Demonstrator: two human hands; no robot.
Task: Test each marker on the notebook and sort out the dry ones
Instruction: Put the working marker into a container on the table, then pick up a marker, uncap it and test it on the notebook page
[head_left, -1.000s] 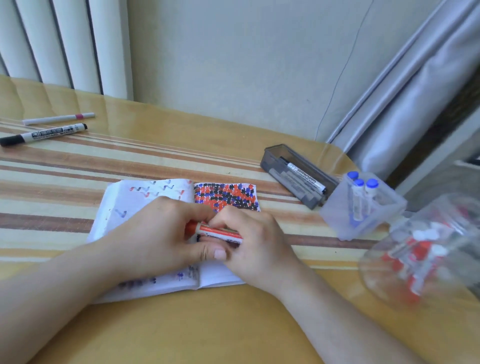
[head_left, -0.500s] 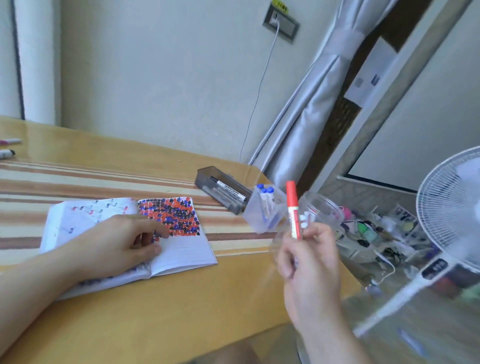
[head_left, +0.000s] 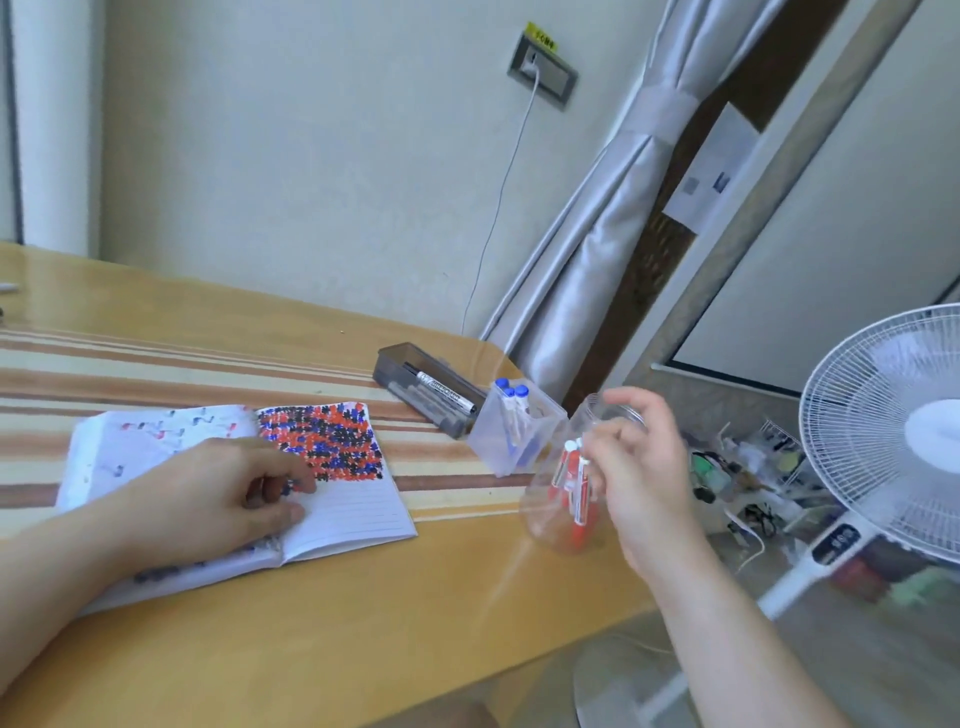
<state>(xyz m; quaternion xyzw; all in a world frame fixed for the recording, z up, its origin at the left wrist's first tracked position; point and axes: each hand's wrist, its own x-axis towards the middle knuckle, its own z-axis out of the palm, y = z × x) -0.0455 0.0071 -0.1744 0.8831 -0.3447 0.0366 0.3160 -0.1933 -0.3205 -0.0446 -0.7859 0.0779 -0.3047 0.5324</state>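
Currently: right hand (head_left: 641, 467) fingers loosely spread at mouth of clear round plastic jar (head_left: 563, 493), gripping nothing evident. Red-barrelled markers (head_left: 574, 480) upright inside jar, 4 o'clock from open lined notebook (head_left: 343, 499). Left hand (head_left: 218, 493) rests on notebook. Judgement: markers light, stiff, smooth; pinch mid-barrel.

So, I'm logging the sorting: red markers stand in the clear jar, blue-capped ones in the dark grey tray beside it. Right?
Not quite. The head view shows the blue-capped markers in a clear square cup; the dark grey tray holds black ones. Red markers do stand in the clear jar.
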